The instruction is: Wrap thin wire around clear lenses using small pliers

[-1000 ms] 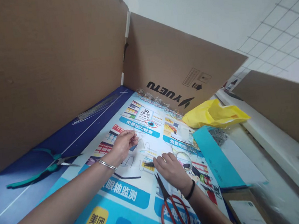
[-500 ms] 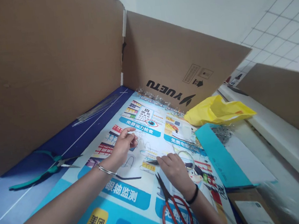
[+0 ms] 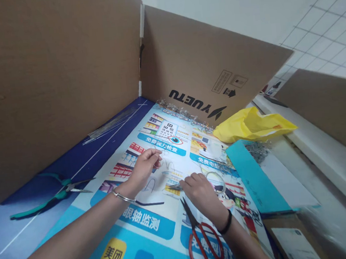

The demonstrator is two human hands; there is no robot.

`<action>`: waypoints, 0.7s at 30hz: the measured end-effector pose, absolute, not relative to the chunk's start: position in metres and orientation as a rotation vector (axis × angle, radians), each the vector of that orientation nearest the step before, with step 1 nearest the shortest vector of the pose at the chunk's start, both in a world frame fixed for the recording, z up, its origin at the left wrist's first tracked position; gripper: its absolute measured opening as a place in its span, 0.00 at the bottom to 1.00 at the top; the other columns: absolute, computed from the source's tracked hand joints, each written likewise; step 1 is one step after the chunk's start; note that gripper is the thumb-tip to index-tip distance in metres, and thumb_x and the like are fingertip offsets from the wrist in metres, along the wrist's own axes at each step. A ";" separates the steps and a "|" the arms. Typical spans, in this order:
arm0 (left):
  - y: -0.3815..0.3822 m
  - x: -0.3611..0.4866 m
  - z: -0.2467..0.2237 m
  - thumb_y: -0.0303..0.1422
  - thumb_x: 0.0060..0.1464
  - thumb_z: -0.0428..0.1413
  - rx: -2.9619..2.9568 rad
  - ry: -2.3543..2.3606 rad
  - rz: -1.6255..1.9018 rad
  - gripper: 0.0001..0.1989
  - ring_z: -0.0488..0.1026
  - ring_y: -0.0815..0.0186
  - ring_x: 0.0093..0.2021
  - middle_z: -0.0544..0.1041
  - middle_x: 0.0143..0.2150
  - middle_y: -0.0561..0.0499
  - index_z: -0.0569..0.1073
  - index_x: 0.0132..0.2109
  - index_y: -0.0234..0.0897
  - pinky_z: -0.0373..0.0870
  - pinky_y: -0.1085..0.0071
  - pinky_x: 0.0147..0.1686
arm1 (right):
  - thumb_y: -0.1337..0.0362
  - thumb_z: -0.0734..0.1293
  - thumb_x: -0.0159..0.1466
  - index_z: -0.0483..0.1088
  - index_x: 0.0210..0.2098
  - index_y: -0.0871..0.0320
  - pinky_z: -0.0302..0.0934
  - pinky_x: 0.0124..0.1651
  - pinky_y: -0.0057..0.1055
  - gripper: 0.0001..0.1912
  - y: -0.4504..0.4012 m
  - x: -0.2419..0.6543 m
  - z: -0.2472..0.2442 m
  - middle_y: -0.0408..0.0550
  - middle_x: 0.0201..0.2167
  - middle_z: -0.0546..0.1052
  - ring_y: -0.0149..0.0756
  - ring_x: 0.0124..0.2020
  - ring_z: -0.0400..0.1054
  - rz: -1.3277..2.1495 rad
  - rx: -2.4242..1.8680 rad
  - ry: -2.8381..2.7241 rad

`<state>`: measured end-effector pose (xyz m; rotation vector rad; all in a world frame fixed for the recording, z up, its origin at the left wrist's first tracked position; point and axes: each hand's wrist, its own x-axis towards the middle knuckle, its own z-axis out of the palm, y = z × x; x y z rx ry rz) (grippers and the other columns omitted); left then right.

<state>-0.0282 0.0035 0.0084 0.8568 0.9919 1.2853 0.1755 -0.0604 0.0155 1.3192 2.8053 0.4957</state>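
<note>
The small grey metal tool with a narrow pointed tip (image 3: 175, 187) lay between the two hands, but it belonged to the right hand (image 3: 199, 190), whose fingers were closed around its near end. What showed of its long axis ran roughly crosswise, the tip leading out of the fist towards the person's left. The rest was hidden inside the grip, so its full shape could not be told.

The left hand (image 3: 146, 167) was a little farther forward than the tip and to the left of it, apart from the tool. Its fingers were curled, with thumb and forefinger drawn together in a pinch; whether anything as thin as a wire was caught there could not be made out. Fine bent wires (image 3: 150, 185) lay on the printed blue and white sheet (image 3: 169, 208), just below the left hand and left of the tool's tip.

The scissors with red looped handles and dark blades (image 3: 196, 225) rested on the sheet, closer to the person's body than the right hand and much nearer to it than to the left. Their long axis ran away from the body, slanting left, the blade points ending just short of the tool. The teal-handled pliers (image 3: 62, 193) lay well off to the left, beyond the left forearm, jaws parted and turned towards the sheet.
</note>
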 end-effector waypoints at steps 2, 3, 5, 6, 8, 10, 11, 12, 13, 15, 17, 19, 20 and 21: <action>0.004 -0.029 0.008 0.32 0.44 0.56 0.860 0.993 1.294 0.07 0.66 0.72 0.21 0.72 0.25 0.53 0.73 0.33 0.35 0.62 0.75 0.24 | 0.69 0.62 0.63 0.66 0.34 0.57 0.48 0.34 0.35 0.03 -0.059 0.172 0.017 0.46 0.26 0.67 0.38 0.32 0.58 0.518 1.271 2.809; 0.004 -0.029 0.008 0.32 0.44 0.56 0.862 0.993 1.297 0.07 0.66 0.72 0.21 0.72 0.25 0.53 0.73 0.33 0.35 0.62 0.75 0.24 | 0.69 0.62 0.63 0.66 0.34 0.57 0.48 0.34 0.35 0.03 -0.060 0.170 0.018 0.46 0.26 0.67 0.39 0.32 0.58 0.527 1.248 2.808; 0.004 -0.029 0.008 0.32 0.45 0.56 0.868 0.990 1.298 0.07 0.66 0.72 0.21 0.72 0.25 0.53 0.73 0.33 0.35 0.62 0.75 0.24 | 0.70 0.62 0.63 0.65 0.34 0.57 0.48 0.33 0.36 0.02 -0.061 0.167 0.018 0.46 0.26 0.67 0.39 0.31 0.58 0.547 1.218 2.802; 0.004 -0.029 0.009 0.32 0.45 0.56 0.872 0.987 1.296 0.07 0.66 0.72 0.22 0.72 0.25 0.53 0.73 0.33 0.35 0.62 0.75 0.24 | 0.70 0.62 0.62 0.65 0.34 0.57 0.48 0.33 0.36 0.02 -0.062 0.167 0.017 0.46 0.26 0.67 0.39 0.31 0.58 0.555 1.214 2.796; 0.004 -0.028 0.009 0.32 0.45 0.56 0.880 0.987 1.291 0.07 0.66 0.72 0.22 0.72 0.25 0.53 0.73 0.33 0.35 0.62 0.75 0.24 | 0.70 0.62 0.62 0.65 0.34 0.57 0.48 0.32 0.36 0.02 -0.064 0.166 0.015 0.47 0.26 0.68 0.39 0.31 0.58 0.549 1.219 2.789; 0.003 -0.028 0.010 0.32 0.45 0.56 0.888 0.997 1.282 0.07 0.66 0.72 0.21 0.72 0.24 0.53 0.73 0.33 0.35 0.61 0.75 0.24 | 0.70 0.62 0.62 0.65 0.33 0.57 0.48 0.32 0.36 0.02 -0.065 0.168 0.013 0.46 0.27 0.68 0.39 0.31 0.58 0.514 1.250 2.788; 0.003 -0.028 0.011 0.32 0.44 0.56 0.894 1.002 1.276 0.07 0.66 0.72 0.21 0.72 0.24 0.53 0.73 0.33 0.35 0.61 0.75 0.24 | 0.70 0.62 0.62 0.65 0.33 0.57 0.48 0.32 0.36 0.02 -0.065 0.169 0.011 0.46 0.27 0.68 0.39 0.31 0.58 0.498 1.282 2.787; 0.003 -0.028 0.011 0.32 0.44 0.56 0.902 1.007 1.270 0.07 0.66 0.72 0.21 0.72 0.24 0.53 0.73 0.33 0.35 0.61 0.75 0.24 | 0.70 0.62 0.62 0.65 0.33 0.56 0.48 0.32 0.36 0.03 -0.064 0.171 0.009 0.46 0.26 0.68 0.39 0.31 0.58 0.490 1.330 2.786; 0.003 -0.027 0.012 0.32 0.44 0.56 0.913 1.009 1.266 0.07 0.66 0.71 0.22 0.72 0.24 0.53 0.74 0.33 0.35 0.61 0.75 0.24 | 0.70 0.62 0.62 0.66 0.32 0.56 0.48 0.33 0.36 0.03 -0.063 0.173 0.008 0.46 0.26 0.67 0.38 0.30 0.58 0.491 1.387 2.787; 0.002 -0.027 0.012 0.32 0.44 0.57 0.948 1.018 1.252 0.06 0.67 0.71 0.22 0.72 0.24 0.53 0.74 0.32 0.35 0.61 0.75 0.24 | 0.70 0.62 0.62 0.67 0.33 0.57 0.49 0.34 0.35 0.04 -0.060 0.178 0.005 0.46 0.25 0.68 0.38 0.30 0.58 0.517 1.530 2.796; 0.000 -0.026 0.012 0.33 0.45 0.57 1.008 1.048 1.219 0.05 0.67 0.70 0.23 0.73 0.23 0.52 0.74 0.29 0.35 0.61 0.75 0.25 | 0.69 0.61 0.63 0.68 0.36 0.57 0.50 0.36 0.35 0.05 -0.057 0.182 0.002 0.46 0.26 0.69 0.37 0.32 0.59 0.545 1.672 2.822; -0.003 -0.024 0.013 0.35 0.46 0.57 1.064 1.083 1.172 0.07 0.67 0.70 0.22 0.73 0.23 0.52 0.74 0.29 0.35 0.61 0.74 0.25 | 0.68 0.60 0.64 0.69 0.40 0.58 0.51 0.38 0.35 0.08 -0.055 0.185 0.000 0.47 0.28 0.70 0.38 0.33 0.60 0.563 1.785 2.850; -0.004 -0.022 0.013 0.37 0.47 0.56 1.103 1.079 1.145 0.08 0.67 0.69 0.23 0.74 0.24 0.51 0.74 0.29 0.36 0.61 0.74 0.25 | 0.68 0.59 0.64 0.69 0.41 0.58 0.52 0.39 0.35 0.09 -0.056 0.186 -0.001 0.47 0.28 0.70 0.38 0.33 0.60 0.571 1.825 2.860; -0.006 -0.021 0.013 0.37 0.48 0.55 1.151 1.057 1.115 0.09 0.67 0.69 0.24 0.74 0.25 0.51 0.75 0.29 0.36 0.62 0.74 0.26 | 0.68 0.59 0.64 0.69 0.41 0.58 0.52 0.40 0.35 0.09 -0.056 0.186 -0.002 0.48 0.28 0.70 0.38 0.33 0.60 0.579 1.848 2.868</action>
